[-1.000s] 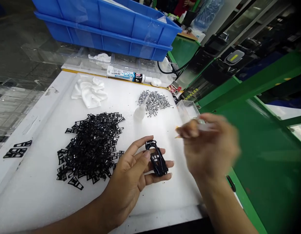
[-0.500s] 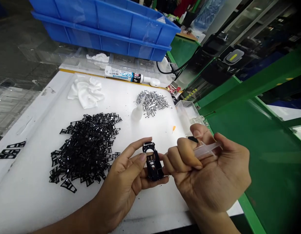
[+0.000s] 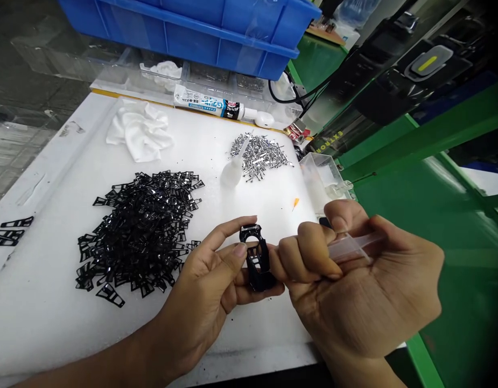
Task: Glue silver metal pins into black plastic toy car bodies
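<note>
Between its thumb and fingers, my left hand (image 3: 216,275) grips a small glossy black frame-shaped part (image 3: 259,277) with a round opening at its top. My right hand (image 3: 353,291) is wrapped round a translucent plastic syringe (image 3: 349,247), its fingertips close against the black part's right edge. The syringe's tip is hidden behind my fingers. To the left lies a heap of black slotted pieces (image 3: 139,231). Farther back is a pile of small silvery metal pieces (image 3: 260,153), with a translucent squeeze bulb (image 3: 231,172) in front of it.
A crumpled white cloth (image 3: 139,132) lies at the back left. A glue tube (image 3: 208,103) rests along the back edge, before a blue bin (image 3: 216,40). An orange dispensing tip (image 3: 296,203) lies near a clear box (image 3: 321,172). A green metal frame (image 3: 446,231) stands at right.
The camera view has shifted, so the table's contents appear higher. My right hand has moved slightly right with the syringe. Both hands keep their holds.
</note>
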A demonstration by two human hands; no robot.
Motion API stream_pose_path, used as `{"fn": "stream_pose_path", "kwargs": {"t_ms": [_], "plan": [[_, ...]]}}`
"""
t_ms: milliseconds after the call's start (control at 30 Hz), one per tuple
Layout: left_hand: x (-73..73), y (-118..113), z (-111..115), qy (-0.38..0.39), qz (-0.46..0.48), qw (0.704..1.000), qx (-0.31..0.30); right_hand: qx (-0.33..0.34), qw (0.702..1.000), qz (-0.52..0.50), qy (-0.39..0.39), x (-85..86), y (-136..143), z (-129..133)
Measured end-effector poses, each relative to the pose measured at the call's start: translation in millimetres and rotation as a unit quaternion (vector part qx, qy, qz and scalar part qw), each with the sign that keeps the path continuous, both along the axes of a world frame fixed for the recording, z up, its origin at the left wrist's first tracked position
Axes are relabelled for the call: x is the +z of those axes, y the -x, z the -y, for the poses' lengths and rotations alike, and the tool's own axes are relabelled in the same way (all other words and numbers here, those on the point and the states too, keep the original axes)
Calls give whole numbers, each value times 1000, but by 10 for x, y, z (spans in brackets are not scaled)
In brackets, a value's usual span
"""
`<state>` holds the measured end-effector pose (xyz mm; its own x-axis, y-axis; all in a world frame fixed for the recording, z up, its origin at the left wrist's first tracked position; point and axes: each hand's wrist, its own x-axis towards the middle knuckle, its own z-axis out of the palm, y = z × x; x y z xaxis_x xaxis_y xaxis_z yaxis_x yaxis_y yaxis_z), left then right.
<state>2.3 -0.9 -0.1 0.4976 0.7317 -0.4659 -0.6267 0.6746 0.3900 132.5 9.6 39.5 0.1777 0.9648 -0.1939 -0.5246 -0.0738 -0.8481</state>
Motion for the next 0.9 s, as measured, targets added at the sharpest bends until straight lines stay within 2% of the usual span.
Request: {"fn": "stream_pose_path", "kwargs": {"t_ms": [800,900], "plan": [[15,15,2,11,10,1000,20,-16,1000,10,7,-16,-47,28],[22,20,-8,11,0,1000,17,7,1000,15,-2,-1,-12,32]]}}
